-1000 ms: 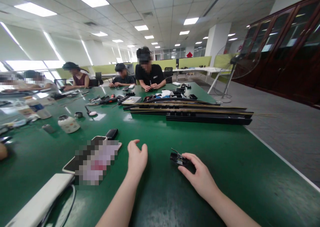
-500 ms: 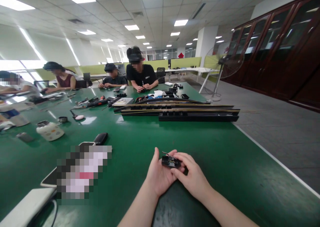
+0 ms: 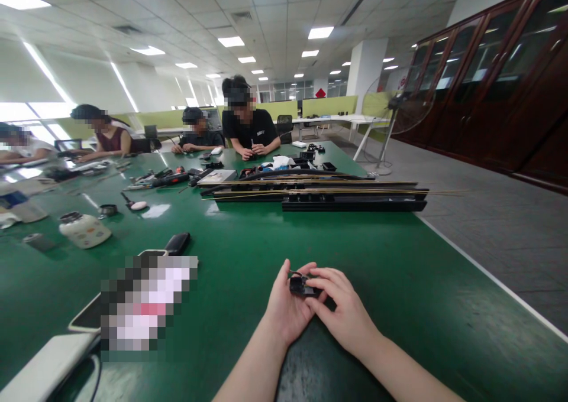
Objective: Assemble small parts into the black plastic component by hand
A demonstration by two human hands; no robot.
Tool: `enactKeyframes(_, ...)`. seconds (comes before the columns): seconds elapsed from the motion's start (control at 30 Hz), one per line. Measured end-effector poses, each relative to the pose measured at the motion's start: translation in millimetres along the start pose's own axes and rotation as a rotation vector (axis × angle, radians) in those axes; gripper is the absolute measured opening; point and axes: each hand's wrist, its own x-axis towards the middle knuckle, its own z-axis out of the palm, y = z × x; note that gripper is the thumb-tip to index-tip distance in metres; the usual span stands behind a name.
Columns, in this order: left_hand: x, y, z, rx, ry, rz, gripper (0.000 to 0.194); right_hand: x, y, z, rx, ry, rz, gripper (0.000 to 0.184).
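Note:
A small black plastic part (image 3: 300, 286) with a short thin wire standing up at its left end lies across the fingers of my left hand (image 3: 287, 307). My left palm is turned up beneath it, with the thumb along its left side. Over its right end, my right hand (image 3: 344, 304) pinches the part between thumb and fingers. Those fingers hide much of the part. Both hands are close together above the green table (image 3: 239, 319).
Long black rails (image 3: 355, 203) with thin brass-coloured rods lie across the table ahead. On my left are a phone (image 3: 89, 316), a black case (image 3: 178, 243), a white box (image 3: 48, 366) with a cable and a white jar (image 3: 85, 230). Several people sit around the table.
My left hand has come right, from beside the phones to under the black part. My right fingers have moved further over the part. The view has turned a little to the right.

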Motion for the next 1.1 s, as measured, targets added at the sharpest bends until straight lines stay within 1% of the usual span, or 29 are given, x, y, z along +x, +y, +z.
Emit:
enactKeyframes(0.23, 1.6, 0.0, 0.1, 0.009, 0.021, -0.001, 0.032, 2.3, -1.0, -1.5, 0.000, -0.062, 0.030, 0.024)
enactKeyframes(0.37, 0.6, 0.7, 1.3, 0.001, 0.023, -0.009, 0.031, 2.6, -1.3, -2.3, 0.031, -0.061, 0.037, 0.024)
enactKeyframes(0.63, 1.2, 1.3, -0.6, -0.007, 0.002, -0.018, 0.030, 3.3, 0.4, -0.3, 0.148, 0.005, 0.070, 0.019)
enactKeyframes(0.83, 0.2, 2.6, 0.0, -0.039, -0.022, -0.038, 0.033, 2.5, 7.9, 3.4, 0.239, 0.093, 0.120, 0.017)
enactKeyframes(1.1, -0.1, 3.4, 0.2, -0.033, -0.002, -0.038, 0.036, 4.7, 6.0, 2.0, 0.336, 0.149, 0.264, 0.017)
